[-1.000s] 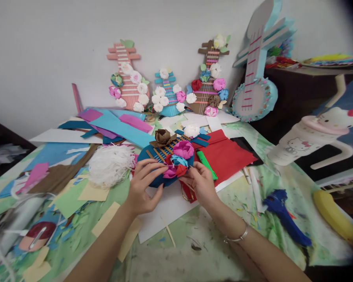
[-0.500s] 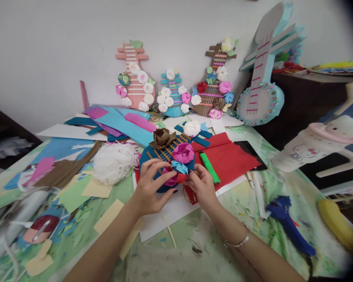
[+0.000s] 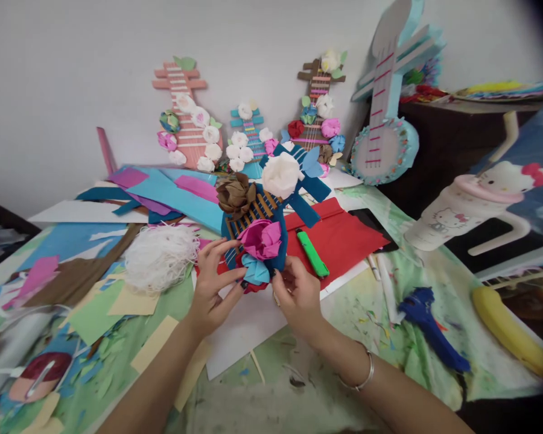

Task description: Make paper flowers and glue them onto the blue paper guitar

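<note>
A dark blue paper guitar point(image 3: 253, 220) with brown strips and paper flowers (brown, white, pink, light blue, red) stands tilted upright above the table. My left hand point(image 3: 212, 283) grips its lower left edge, fingers curled around it. On the lower right side, my right hand point(image 3: 296, 292) pinches its bottom edge near the light blue flower point(image 3: 254, 270). A bracelet is on my right wrist.
Four finished paper guitars point(image 3: 248, 141) lean on the wall behind. Red paper point(image 3: 344, 235) with a green marker point(image 3: 312, 253) lies right; a white thread ball point(image 3: 160, 256) lies left. A blue glue gun point(image 3: 428, 325), Hello Kitty cup point(image 3: 461, 211), and paper scraps surround.
The blue guitar has been lifted from lying flat on the table to standing nearly upright in both hands.
</note>
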A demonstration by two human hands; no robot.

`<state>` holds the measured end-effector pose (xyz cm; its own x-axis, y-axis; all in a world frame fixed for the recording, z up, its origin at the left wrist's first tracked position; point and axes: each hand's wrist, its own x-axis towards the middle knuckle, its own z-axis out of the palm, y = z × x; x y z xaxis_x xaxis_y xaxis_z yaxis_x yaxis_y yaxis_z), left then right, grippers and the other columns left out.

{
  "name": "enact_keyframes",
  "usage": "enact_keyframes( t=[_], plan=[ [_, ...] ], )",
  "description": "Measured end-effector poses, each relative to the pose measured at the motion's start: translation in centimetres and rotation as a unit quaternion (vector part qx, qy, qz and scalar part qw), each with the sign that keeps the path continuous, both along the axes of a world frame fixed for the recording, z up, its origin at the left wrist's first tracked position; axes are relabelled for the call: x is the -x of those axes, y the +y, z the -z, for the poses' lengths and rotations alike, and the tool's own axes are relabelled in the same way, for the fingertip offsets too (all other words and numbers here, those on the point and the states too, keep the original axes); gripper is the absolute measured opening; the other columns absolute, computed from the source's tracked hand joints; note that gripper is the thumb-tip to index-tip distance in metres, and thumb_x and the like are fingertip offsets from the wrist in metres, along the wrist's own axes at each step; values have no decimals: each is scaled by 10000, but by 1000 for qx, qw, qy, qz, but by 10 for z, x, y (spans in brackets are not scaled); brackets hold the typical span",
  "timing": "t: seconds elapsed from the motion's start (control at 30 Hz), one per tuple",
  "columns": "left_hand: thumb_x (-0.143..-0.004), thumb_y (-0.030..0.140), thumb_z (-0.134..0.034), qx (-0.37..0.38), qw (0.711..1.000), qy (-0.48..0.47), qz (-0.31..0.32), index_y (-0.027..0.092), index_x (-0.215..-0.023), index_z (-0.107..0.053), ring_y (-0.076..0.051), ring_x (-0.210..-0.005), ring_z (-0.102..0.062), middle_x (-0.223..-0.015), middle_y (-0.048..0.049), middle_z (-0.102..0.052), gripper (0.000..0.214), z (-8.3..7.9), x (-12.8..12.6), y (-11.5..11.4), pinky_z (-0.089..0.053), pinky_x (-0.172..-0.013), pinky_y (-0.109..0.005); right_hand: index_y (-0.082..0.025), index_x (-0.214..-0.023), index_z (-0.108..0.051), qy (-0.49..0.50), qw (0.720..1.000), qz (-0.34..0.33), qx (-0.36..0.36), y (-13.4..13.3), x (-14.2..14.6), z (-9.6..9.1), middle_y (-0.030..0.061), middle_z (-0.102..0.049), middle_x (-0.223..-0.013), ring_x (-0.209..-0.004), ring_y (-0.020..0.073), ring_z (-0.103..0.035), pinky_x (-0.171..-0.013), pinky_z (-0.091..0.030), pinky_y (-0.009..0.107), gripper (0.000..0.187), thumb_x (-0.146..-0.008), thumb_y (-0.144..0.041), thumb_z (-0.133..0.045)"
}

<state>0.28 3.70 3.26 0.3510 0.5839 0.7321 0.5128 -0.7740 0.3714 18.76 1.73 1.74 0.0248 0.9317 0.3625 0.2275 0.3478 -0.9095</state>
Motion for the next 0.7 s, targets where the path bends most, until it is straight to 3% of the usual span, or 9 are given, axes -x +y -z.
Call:
enact_keyframes(
  t=[0.17, 0.5, 0.7],
  plan=[
    [-783, 105, -596, -20, 1000, 8, -13, 267, -915, -635, -315, -1290, -365, -1382, -64, -444, 213, 3, -1, 3, -309, -1005, -609, -203, -984, -529, -59, 996, 4, -60, -7, 2, -1, 39, -639, -815, -726, 142, -643, -674, -528, 236, 124, -884, -236, -462],
    [-773, 100, -596, -21, 999, 34, -29, 252, -792, -696, -334, -1276, -382, -1349, -61, -470, 183, 1, -3, 2, -323, -1007, -603, -194, -1004, -528, -84, 992, 6, -99, -9, 2, -4, 58, -657, -845, -749, 150, -648, -695, -524, 242, 130, -911, -224, -443],
    [-783, 142, -655, 65, 993, -100, 14, 274, -841, -699, -293, -1238, -467, -1299, -56, -527, 151, 11, 1, 5, -409, -996, -544, -191, -1054, -527, -107, 985, 18, -135, -10, 3, -5, 72, -669, -875, -810, 166, -656, -745, -523, 265, 176, -908, -194, -428]
  ],
)
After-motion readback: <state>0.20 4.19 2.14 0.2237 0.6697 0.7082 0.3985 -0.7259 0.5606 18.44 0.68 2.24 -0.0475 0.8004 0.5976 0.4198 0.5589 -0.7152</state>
